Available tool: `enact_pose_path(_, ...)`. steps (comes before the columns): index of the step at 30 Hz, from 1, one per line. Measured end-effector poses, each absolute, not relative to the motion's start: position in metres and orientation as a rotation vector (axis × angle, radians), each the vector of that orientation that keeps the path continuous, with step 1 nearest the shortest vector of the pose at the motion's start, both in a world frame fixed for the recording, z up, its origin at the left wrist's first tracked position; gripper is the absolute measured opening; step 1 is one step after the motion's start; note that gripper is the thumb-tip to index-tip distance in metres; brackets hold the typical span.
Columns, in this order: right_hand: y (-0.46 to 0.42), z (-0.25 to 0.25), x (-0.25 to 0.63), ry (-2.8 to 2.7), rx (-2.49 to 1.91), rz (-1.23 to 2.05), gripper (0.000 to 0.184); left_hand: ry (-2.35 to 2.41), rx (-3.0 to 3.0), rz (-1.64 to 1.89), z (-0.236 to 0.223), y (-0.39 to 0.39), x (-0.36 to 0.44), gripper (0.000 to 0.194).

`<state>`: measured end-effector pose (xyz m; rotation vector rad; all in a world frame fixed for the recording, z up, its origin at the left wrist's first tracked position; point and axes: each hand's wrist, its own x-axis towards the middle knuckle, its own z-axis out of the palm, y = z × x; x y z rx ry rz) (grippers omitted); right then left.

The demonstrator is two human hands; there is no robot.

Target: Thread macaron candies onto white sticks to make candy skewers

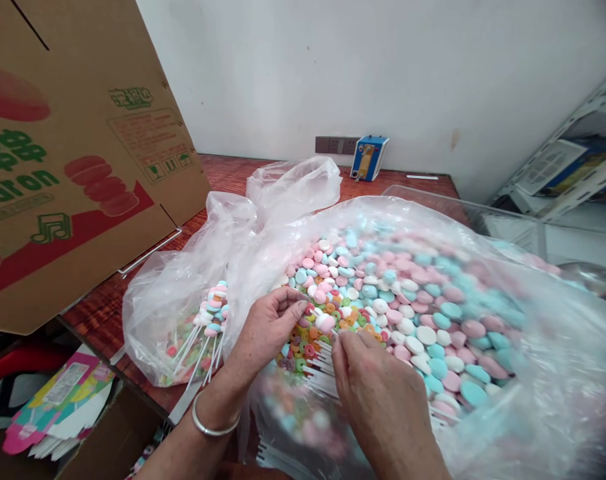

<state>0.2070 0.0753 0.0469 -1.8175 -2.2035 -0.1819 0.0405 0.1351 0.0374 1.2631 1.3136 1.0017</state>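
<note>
My left hand (270,327), with a silver bangle at the wrist, has thumb and forefinger pinched together over the candy; what lies between the fingertips is too small to make out. My right hand (377,387) is closed on a thin white stick, whose far end meets a pink and white marshmallow (325,324). Beneath both hands, fruit-coloured ring candies (303,343) lie in a pile. Several loose white sticks (320,373) stick out beside my right hand. Pink, blue and white marshmallows (427,333) fill a large clear plastic bag (547,373).
To the left, a second clear bag (153,320) holds marshmallow skewers (213,310) on white sticks. A big cardboard carton (93,147) stands on the wooden table (227,175). A blue device (369,159) sits by the wall, and a shelf rack (577,160) is at right.
</note>
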Motion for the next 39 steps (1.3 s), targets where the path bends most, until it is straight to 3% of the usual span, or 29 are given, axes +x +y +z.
enact_pose_path(17,0.073,0.046,0.212,-2.154,-1.801,-0.173,0.027,1.226,1.096,0.916,0.033,0.136,0.043,0.037)
enact_pose_path(22,0.075,0.050,0.220,-2.183,-1.801,-0.160,0.026,1.481,1.653,0.964,0.037,0.133,0.033,0.024)
enact_pose_path(25,0.075,0.050,0.223,-2.313,-1.845,-0.163,0.024,1.517,2.144,0.726,0.040,0.129,0.027,0.015)
enact_pose_path(29,0.075,0.051,0.222,-2.424,-1.856,-0.144,0.022,1.554,2.306,0.533,0.038,0.127,0.027,0.006)
enact_pose_path(39,0.072,0.055,0.227,-2.357,-1.796,-0.201,0.021,1.496,1.850,0.894,0.039,0.127,0.038,0.014)
